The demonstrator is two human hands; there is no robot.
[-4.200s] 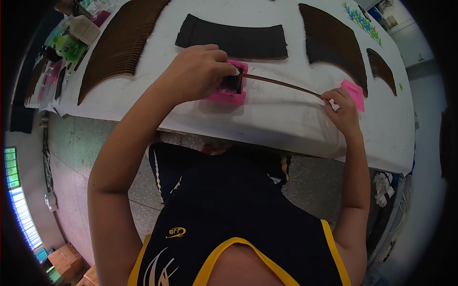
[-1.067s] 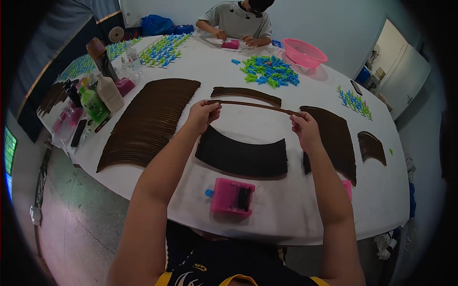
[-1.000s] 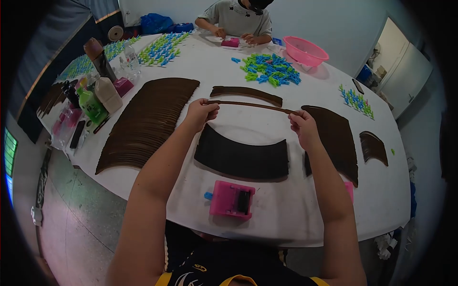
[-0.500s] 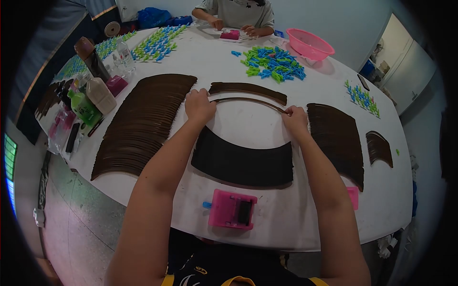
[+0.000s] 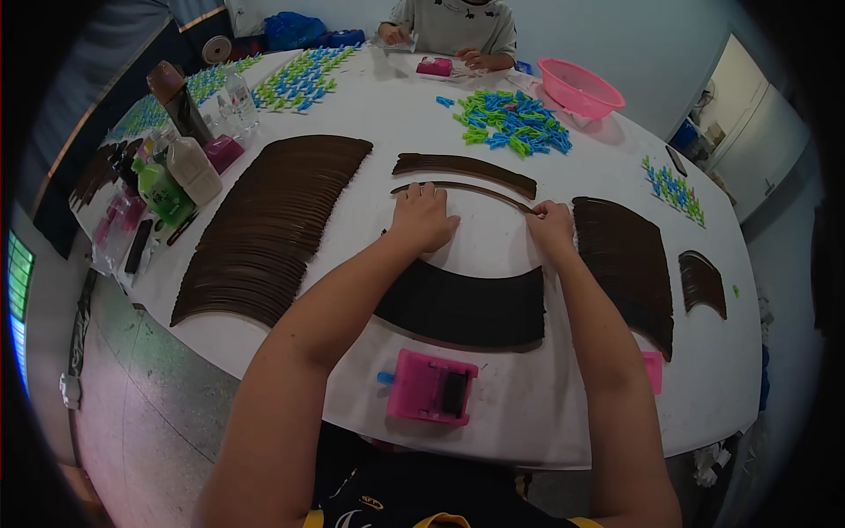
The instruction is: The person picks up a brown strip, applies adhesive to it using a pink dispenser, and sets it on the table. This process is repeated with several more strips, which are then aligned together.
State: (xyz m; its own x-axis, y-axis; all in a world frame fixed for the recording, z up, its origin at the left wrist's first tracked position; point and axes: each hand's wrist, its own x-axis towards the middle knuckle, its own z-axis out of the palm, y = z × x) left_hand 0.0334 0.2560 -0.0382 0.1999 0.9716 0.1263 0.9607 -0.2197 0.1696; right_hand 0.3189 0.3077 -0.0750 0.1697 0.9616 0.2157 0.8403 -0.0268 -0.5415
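Observation:
A thin curved brown strip (image 5: 482, 190) lies across the middle of the white table. My right hand (image 5: 553, 227) pinches its right end between thumb and fingers. Over the strip's left part rests my left hand (image 5: 424, 217), fingers laid across it and thumb held apart. Just beyond is a small group of similar brown strips (image 5: 462, 165). Nearer to me lies a curved black stack (image 5: 466, 304), its left end partly covered by my left forearm. Rows of brown strips flank my arms: a large set (image 5: 273, 220) at left, a smaller set (image 5: 620, 260) at right.
A pink device with a black block (image 5: 431, 387) sits near the front edge. Blue and green clips (image 5: 515, 121) are piled beyond, by a pink basin (image 5: 581, 88). Bottles (image 5: 189, 167) crowd the left side. Another person (image 5: 453, 35) works across the table.
My left hand has moved right from the strip's left end, its fingers now lying over the strip with the thumb out. My right hand still pinches the right end.

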